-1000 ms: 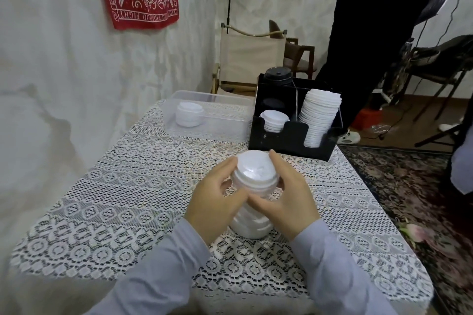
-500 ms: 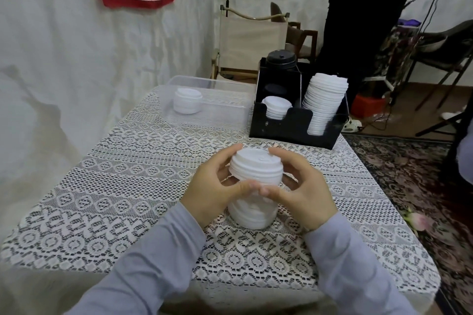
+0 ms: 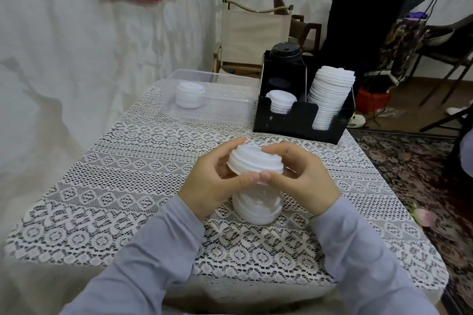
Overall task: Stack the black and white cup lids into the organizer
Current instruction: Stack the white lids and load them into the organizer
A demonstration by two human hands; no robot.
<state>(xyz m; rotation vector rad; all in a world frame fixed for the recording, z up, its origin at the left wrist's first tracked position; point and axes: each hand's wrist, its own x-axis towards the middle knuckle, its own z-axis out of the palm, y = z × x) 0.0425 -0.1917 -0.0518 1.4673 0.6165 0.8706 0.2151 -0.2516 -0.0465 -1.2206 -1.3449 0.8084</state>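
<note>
Clear bin (image 3: pixel 225 110) sits just left of the organizer (image 3: pixel 299 120), with a small white lid stack (image 3: pixel 190 94) inside it. In front of the organizer, toward the camera: left hand (image 3: pixel 217 181) is curled round the left side of a short white lid batch (image 3: pixel 256 161), thumb on the near rim, a fingertip on top. Batch is held directly over a second white stack (image 3: pixel 258 208) standing on the lace tablecloth (image 3: pixel 128 186); thumbs hide whether the two touch. Right hand (image 3: pixel 302 176) grips the batch's right side the same way, thumb tip meeting the left thumb. Organizer itself: front-left slot holds a low white stack (image 3: pixel 281 101), black lids (image 3: pixel 286 52) rise from the slot behind it, and the front-right slot holds a tall white stack (image 3: pixel 330 97) reaching well above the wall.
</note>
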